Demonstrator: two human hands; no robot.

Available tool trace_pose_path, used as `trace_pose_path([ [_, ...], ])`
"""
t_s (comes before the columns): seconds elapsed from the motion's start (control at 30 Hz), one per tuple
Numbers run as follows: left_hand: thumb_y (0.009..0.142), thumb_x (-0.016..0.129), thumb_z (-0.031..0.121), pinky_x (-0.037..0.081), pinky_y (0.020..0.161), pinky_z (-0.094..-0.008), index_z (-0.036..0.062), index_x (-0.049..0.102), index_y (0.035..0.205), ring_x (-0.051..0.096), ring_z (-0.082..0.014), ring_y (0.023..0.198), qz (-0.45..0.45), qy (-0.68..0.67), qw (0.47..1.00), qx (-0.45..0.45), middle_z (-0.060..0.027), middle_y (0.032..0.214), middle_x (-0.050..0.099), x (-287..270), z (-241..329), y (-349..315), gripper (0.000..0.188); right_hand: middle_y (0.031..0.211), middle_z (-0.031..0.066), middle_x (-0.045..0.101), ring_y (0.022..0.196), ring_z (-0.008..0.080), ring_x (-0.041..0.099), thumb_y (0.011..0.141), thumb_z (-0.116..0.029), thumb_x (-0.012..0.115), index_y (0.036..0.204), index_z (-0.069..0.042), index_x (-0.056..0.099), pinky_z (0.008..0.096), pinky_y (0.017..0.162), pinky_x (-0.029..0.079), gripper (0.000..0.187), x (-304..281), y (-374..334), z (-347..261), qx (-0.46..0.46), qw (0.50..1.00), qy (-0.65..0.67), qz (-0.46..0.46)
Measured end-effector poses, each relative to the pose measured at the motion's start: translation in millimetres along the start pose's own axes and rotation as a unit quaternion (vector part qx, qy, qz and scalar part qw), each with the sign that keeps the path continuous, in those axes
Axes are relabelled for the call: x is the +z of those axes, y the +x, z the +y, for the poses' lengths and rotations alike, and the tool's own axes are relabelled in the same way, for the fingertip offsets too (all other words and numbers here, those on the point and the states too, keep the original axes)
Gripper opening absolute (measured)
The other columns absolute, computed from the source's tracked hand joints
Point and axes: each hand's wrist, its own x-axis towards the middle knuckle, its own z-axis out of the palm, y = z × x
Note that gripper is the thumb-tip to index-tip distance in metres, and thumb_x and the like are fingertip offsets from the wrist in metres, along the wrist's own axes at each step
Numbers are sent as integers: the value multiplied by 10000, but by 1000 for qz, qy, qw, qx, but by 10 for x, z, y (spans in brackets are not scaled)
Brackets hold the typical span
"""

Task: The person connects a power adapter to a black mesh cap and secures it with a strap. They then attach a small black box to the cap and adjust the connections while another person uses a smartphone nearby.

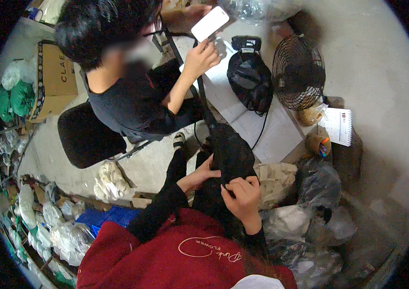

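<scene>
A black cloth piece (233, 149) with a long black strap (202, 98) hangs in front of my lap, at the near edge of a paper-covered table. My left hand (198, 175) is closed on its left edge, thumb lying on top. The fingers of my right hand (243, 196) pinch its lower right edge, curled toward the palm. The cloth's underside and whatever lies between my fingertips are hidden. A thin black cord (261, 132) runs from near the cloth up to a black mesh pouch (249, 79) on the table.
Beyond the table's left side, a seated person (132, 103) handles a white-screened phone (210, 24). To the right stand a black fan (299, 72), a desk calendar (338, 126) and a cup of pens (318, 144). Plastic bags (288, 221) crowd my right; a cardboard box (56, 82) stands far left.
</scene>
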Motion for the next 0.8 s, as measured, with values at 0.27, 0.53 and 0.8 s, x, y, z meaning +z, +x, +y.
trace_pose_path([
  [0.27, 918, 703, 251, 341, 1113, -342, 95, 81, 1565, 360, -203, 1368, -36, 48, 998, -12, -76, 1532, 310, 570, -41, -171, 911, 859, 67, 687, 788, 242, 664, 741, -51, 761, 842, -70, 666, 367, 722, 424, 140, -640, -198, 73, -35, 987, -147, 50],
  [0.53, 1017, 542, 330, 482, 664, -237, 35, 671, 1149, 625, -79, 787, -168, 343, 923, 47, -15, 894, 699, 790, 810, -684, 348, 966, 83, 703, 769, 232, 689, 734, -21, 683, 923, -35, 692, 326, 605, 550, 189, -1346, -263, 384, -173, 973, -154, -1],
  [0.8, 1048, 454, 393, 411, 1037, -320, -19, 575, 1290, 566, -165, 1161, -68, 430, 843, 316, -100, 1233, 630, 1230, 1374, -350, 492, 995, -1, 653, 910, 164, 675, 737, -65, 680, 978, -34, 675, 263, 799, 581, 243, -1692, -107, 83, -386, 905, -177, -17],
])
